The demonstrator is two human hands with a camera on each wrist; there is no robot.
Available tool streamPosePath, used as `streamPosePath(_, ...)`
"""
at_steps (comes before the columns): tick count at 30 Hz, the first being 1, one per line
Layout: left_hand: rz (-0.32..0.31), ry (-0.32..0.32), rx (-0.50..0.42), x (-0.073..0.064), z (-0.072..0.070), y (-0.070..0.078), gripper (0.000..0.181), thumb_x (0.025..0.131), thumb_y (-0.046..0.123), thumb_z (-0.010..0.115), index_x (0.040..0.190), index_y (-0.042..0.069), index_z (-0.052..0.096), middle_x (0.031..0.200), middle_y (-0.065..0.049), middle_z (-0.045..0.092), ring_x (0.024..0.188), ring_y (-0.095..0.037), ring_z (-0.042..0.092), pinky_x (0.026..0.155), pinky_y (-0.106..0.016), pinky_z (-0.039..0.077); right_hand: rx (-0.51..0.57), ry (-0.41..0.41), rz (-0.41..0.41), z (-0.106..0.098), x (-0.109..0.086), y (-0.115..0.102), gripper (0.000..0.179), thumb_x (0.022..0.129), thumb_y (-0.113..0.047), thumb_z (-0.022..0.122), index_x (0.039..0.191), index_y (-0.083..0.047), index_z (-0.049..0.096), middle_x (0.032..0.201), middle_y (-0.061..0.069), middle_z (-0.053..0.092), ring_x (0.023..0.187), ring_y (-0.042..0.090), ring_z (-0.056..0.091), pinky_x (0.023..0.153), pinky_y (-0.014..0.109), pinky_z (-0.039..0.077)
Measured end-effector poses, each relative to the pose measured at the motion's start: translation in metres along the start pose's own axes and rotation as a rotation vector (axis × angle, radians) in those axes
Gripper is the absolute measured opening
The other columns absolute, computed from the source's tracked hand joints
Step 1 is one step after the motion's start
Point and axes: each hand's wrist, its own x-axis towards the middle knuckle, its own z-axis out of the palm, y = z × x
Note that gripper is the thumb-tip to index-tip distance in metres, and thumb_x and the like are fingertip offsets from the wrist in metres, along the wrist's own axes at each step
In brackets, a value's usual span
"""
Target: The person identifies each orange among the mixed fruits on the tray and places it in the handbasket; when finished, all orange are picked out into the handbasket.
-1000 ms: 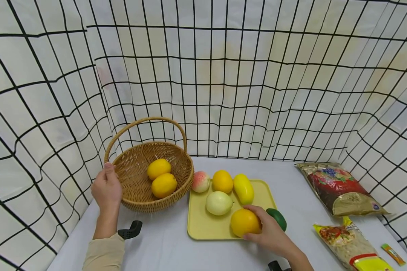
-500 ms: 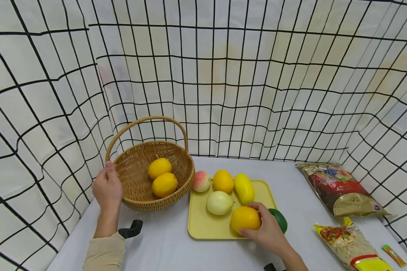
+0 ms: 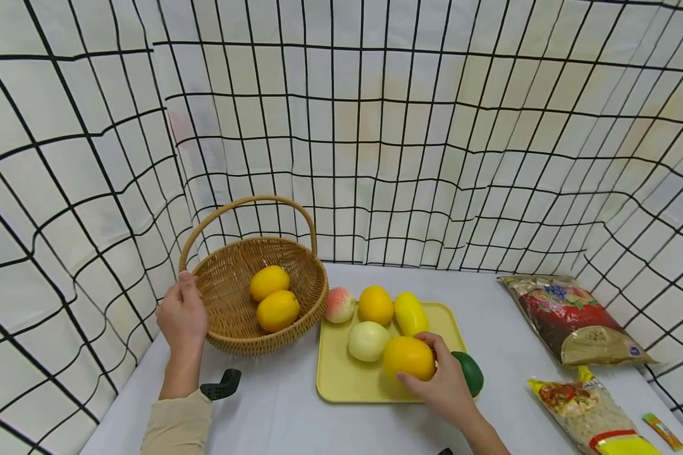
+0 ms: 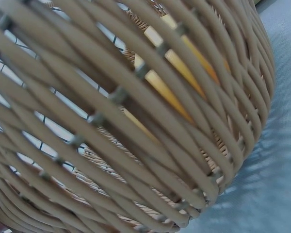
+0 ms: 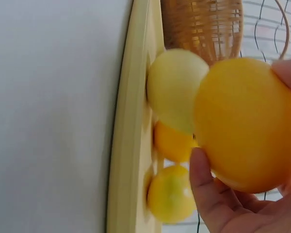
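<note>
My left hand (image 3: 183,313) grips the wicker basket (image 3: 222,303) at its left side, where the arched handle meets the rim. Inside the basket lie two lemons (image 3: 277,311), partly visible through the weave in the left wrist view. With thumb and fingers around it, my right hand (image 3: 446,382) holds a large yellow-orange fruit (image 3: 408,357) above the yellow tray (image 3: 341,385). On the tray are a pale green round fruit (image 3: 367,341), a peach (image 3: 339,305), an orange (image 3: 375,304) and a long yellow fruit (image 3: 410,314). A dark green fruit (image 3: 469,373) shows beside my right hand, partly hidden.
To the right lie a red and gold bag (image 3: 575,319), a clear and yellow food packet (image 3: 592,411) and a small orange-green sachet (image 3: 663,431). White cloth walls with a black grid surround the white table (image 3: 273,404) at the back and sides.
My right hand has raised the large yellow-orange fruit off the tray and moved it slightly left and away from me. My left hand and the basket stay in place.
</note>
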Motion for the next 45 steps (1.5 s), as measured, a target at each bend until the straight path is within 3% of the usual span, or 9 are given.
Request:
streamPosePath(3,0.017,0.004,0.0,0.0,0.001,0.001,0.071,0.105,0.048,0.032,0.073,-0.008,0.061,0.078,-0.027,0.064,0.05,-0.001,0.036,0.063,-0.043,0.036,0.018,0.015,-0.04,0.003,0.001,-0.006,0.069,0.072,-0.029,0.088,0.128,-0.017,0.049,0.12,0.001,0.059,0.098,0.016,0.057,0.087,0.034,0.049)
streamPosePath(8,0.028,0.018,-0.008,0.0,0.002,0.002,0.072,0.105,0.048,0.031,0.073,-0.009,0.06,0.078,-0.029,0.063,0.061,-0.038,0.051,0.066,-0.05,0.037,0.049,-0.009,-0.071,0.008,0.006,-0.02,0.068,0.073,-0.027,0.087,0.128,-0.018,0.049,0.118,0.001,0.059,0.097,0.017,0.057,0.085,0.034,0.05)
streamPosePath(11,0.027,0.013,-0.003,0.001,0.002,0.003,0.07,0.106,0.046,0.031,0.073,-0.009,0.06,0.082,-0.029,0.064,0.067,-0.047,0.053,0.067,-0.051,0.037,0.067,-0.034,-0.085,0.012,0.011,-0.03,0.068,0.072,-0.027,0.087,0.128,-0.02,0.05,0.116,-0.001,0.06,0.097,0.017,0.057,0.085,0.034,0.049)
streamPosePath(24,0.003,0.008,-0.002,0.0,0.001,0.002,0.07,0.105,0.048,0.032,0.075,-0.008,0.061,0.084,-0.03,0.064,0.075,-0.048,0.057,0.071,-0.053,0.037,0.124,-0.079,-0.23,0.044,0.034,-0.07,0.068,0.071,-0.031,0.088,0.129,-0.021,0.053,0.115,-0.004,0.059,0.097,0.018,0.055,0.08,0.036,0.049)
streamPosePath(31,0.003,0.005,0.0,0.0,0.0,0.002,0.07,0.106,0.047,0.031,0.076,-0.009,0.061,0.078,-0.03,0.061,0.075,-0.047,0.056,0.071,-0.052,0.037,0.12,-0.064,-0.324,0.06,0.043,-0.094,0.072,0.072,-0.03,0.088,0.133,-0.021,0.051,0.124,-0.007,0.057,0.102,0.012,0.056,0.083,0.037,0.049)
streamPosePath(38,-0.002,0.004,0.006,-0.001,-0.001,0.002,0.071,0.106,0.048,0.031,0.079,-0.01,0.063,0.076,-0.029,0.06,0.071,-0.045,0.055,0.069,-0.048,0.037,0.088,-0.111,-0.45,0.072,0.048,-0.12,0.075,0.074,-0.03,0.087,0.137,-0.016,0.049,0.131,-0.006,0.054,0.108,0.011,0.055,0.089,0.036,0.049)
streamPosePath(45,0.0,0.005,0.002,0.0,0.0,0.002,0.072,0.105,0.05,0.03,0.074,-0.008,0.06,0.082,-0.029,0.063,0.071,-0.045,0.055,0.066,-0.047,0.035,0.114,-0.138,-0.463,0.089,0.055,-0.131,0.074,0.076,-0.032,0.085,0.138,-0.015,0.049,0.132,-0.004,0.054,0.107,0.012,0.057,0.086,0.033,0.05)
